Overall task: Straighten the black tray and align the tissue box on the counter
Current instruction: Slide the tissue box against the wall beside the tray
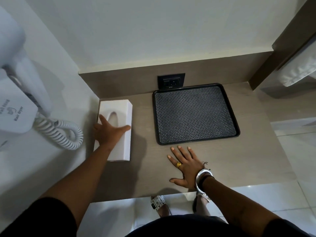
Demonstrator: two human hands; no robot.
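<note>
A white tissue box (119,108) lies lengthwise on the wooden counter (222,159), against the left wall. My left hand (109,132) rests flat on top of the box, fingers spread, thumb over its right edge. The black tray (195,114) with a patterned mat lies to the right of the box, its back edge close to the rear panel, its sides slightly skewed. My right hand (186,165) lies flat on the counter just in front of the tray's near edge, fingers apart, touching nothing else.
A white wall-mounted hair dryer (18,100) with a coiled cord (63,132) hangs on the left wall. A black power socket (171,81) sits in the rear panel behind the tray. White folded cloth (297,72) shows at the right. The counter's front edge is near my body.
</note>
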